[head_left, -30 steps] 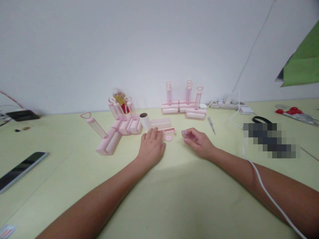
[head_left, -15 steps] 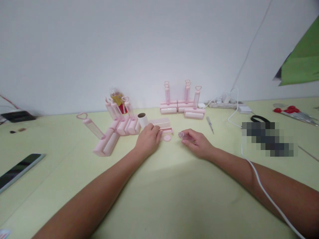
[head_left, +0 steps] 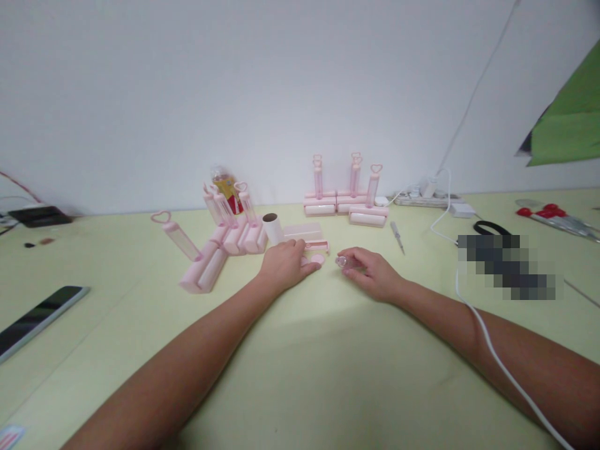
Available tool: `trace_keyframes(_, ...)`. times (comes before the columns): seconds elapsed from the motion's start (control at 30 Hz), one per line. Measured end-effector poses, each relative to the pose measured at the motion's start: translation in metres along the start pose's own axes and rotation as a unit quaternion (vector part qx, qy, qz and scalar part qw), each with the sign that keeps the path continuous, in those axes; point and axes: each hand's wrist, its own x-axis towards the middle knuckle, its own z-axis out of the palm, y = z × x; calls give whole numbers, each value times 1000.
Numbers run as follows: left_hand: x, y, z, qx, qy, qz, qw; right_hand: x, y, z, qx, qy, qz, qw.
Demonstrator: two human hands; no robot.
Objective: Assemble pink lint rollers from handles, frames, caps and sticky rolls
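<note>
Glossy pink rollers (head_left: 205,270) with heart-shaped loops stand left of an upright white roll (head_left: 273,232) and the left hand (head_left: 285,269), whose bent fingers partly cover a slim pink frame (head_left: 319,246), leaving any grip unclear. Near its thumb lies a flat pink disc (head_left: 317,258); to the right, a clear, shiny plastic piece (head_left: 342,261), one end concealed, is grasped in the right hand's (head_left: 375,275) fingers, while a dark object (head_left: 509,265) beyond is pixelated.
</note>
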Motion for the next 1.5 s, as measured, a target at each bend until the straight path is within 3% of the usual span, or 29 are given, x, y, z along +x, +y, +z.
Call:
trace_keyframes(0.47, 8, -15, -5, 11, -19, 10, 1000, 1, 0, -1, -1, -7, 10, 1000)
trace_keyframes(0.67, 3, -39, -19, -31, 6, 148, 989, 1, -3, -3, 2, -8, 13, 1000)
trace_keyframes(0.77, 2, -47, -20, -48, 3, 173, 984, 1, -4, -3, 1, -9, 13, 1000)
trace_keyframes(1.23, 3, -41, 3, -70, 1, 118, 991, 1, -2, -2, 6, -8, 19, 1000)
trace_keyframes(1.4, -1, -37, -2, -46, 11, 100, 994, 0, -2, -3, 16, -5, 21, 1000)
trace_keyframes(1.5, -4, -30, -10, -53, 36, 81, 995, 0, -1, -4, 38, 32, 22, 999)
